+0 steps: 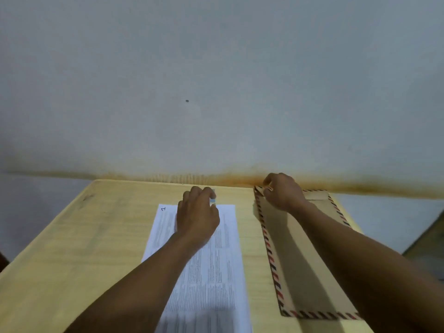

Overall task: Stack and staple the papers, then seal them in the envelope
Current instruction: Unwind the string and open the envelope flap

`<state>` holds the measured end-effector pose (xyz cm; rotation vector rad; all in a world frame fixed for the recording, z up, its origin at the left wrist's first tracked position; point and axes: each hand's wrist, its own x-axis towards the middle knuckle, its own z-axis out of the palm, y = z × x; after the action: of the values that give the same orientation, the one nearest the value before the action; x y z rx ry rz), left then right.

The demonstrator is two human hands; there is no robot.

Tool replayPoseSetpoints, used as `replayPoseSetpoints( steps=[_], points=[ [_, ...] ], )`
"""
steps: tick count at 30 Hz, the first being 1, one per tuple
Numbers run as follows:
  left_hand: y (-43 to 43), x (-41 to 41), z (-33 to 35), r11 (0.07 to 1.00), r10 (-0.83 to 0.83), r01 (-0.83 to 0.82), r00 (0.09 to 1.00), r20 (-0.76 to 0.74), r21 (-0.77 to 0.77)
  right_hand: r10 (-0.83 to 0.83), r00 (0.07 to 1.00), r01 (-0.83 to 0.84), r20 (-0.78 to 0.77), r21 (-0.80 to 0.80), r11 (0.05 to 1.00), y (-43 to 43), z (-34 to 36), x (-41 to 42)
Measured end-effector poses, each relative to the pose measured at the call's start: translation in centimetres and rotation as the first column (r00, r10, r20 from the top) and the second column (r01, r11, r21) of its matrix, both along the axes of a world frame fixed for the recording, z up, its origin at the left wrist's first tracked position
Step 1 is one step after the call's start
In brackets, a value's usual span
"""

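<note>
Printed white papers [211, 267] lie lengthwise in the middle of the wooden table [79, 243], marked "1" at the far left corner. My left hand [197, 215] sits over their far edge, fingers curled round a small light-blue object [212, 200], likely the stapler, mostly hidden. To the right lies a brown envelope [302, 272] with a red and dark striped border. My right hand [281, 192] pinches its far left corner, where the flap end is.
A grey wall [216, 80] with a rusty stain along its base stands right behind the table's far edge. Bare tabletop stretches to the left of the papers. The table's right edge runs close beside the envelope.
</note>
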<state>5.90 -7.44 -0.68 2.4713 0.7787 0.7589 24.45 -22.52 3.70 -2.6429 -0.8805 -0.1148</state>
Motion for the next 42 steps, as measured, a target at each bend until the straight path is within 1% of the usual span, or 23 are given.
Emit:
replayPoseSetpoints(
  steps=[3,5,7,10,12,14,16,18,22,26,29,33,38,40,42],
  points=[
    [-2.3,3.0,0.3,0.982,-0.187,0.186,0.979,-0.079,-0.011,-0.136,0.990,0.136,-0.045,0.000,0.991,-5.3,-0.4,1.7],
    [-4.0,4.9,0.4,0.959,-0.279,0.282,0.946,-0.168,-0.003,-0.180,0.979,0.180,-0.099,-0.008,0.984,-8.0,-1.0,2.6],
    [-5.5,6.4,0.4,0.937,-0.337,0.348,0.914,-0.224,0.010,-0.198,0.972,0.197,-0.130,-0.021,0.980,-9.8,-1.9,3.0],
    [-7.1,7.9,0.1,0.906,-0.404,0.423,0.872,-0.275,0.011,-0.203,0.969,0.204,-0.138,-0.013,0.979,-10.8,-3.3,3.1],
    [-7.8,8.7,0.1,0.882,-0.435,0.470,0.811,-0.392,-0.006,-0.200,0.973,0.199,-0.115,-0.019,0.980,-10.8,-3.9,2.7],
    [-8.4,9.3,0.3,0.868,-0.431,0.497,0.744,-0.510,-0.009,-0.192,0.978,0.190,-0.081,-0.031,0.981,-10.7,-4.0,2.3],
    [-8.6,9.3,0.5,0.863,-0.398,0.504,0.726,-0.561,0.041,-0.187,0.981,0.184,-0.054,-0.057,0.981,-10.5,-4.1,1.7],
    [-8.6,8.9,0.8,0.863,-0.371,0.498,0.740,-0.560,0.085,-0.174,0.984,0.171,-0.025,-0.086,0.981,-10.6,-4.2,1.0],
    [-8.2,7.5,1.0,0.869,-0.384,0.492,0.746,-0.544,0.061,-0.174,0.984,0.176,0.032,-0.116,0.977,-10.5,-4.9,-1.2],
    [-8.0,6.0,1.0,0.852,-0.407,0.521,0.726,-0.554,0.057,-0.228,0.973,0.231,0.042,-0.093,0.969,-10.0,-5.4,-3.7],
    [-8.0,5.3,1.4,0.844,-0.415,0.534,0.715,-0.562,0.056,-0.270,0.960,0.274,0.078,-0.044,0.961,-9.5,-5.7,-4.9],
    [-8.1,5.4,1.4,0.850,-0.421,0.525,0.736,-0.530,0.053,-0.275,0.954,0.281,0.124,-0.039,0.959,-9.0,-5.3,-5.0],
    [-8.1,6.6,0.5,0.862,-0.358,0.477,0.811,-0.463,0.170,-0.182,0.969,0.202,0.168,-0.109,0.973,-9.2,-5.0,-3.8],
    [-8.2,7.4,0.3,0.865,-0.291,0.444,0.822,-0.489,0.233,-0.174,0.973,0.189,0.150,-0.087,0.978,-9.3,-5.3,-3.2],
    [-8.4,8.0,0.2,0.861,-0.250,0.435,0.813,-0.526,0.263,-0.201,0.977,0.203,0.070,-0.015,0.979,-9.3,-5.6,-2.2]
  ],
)
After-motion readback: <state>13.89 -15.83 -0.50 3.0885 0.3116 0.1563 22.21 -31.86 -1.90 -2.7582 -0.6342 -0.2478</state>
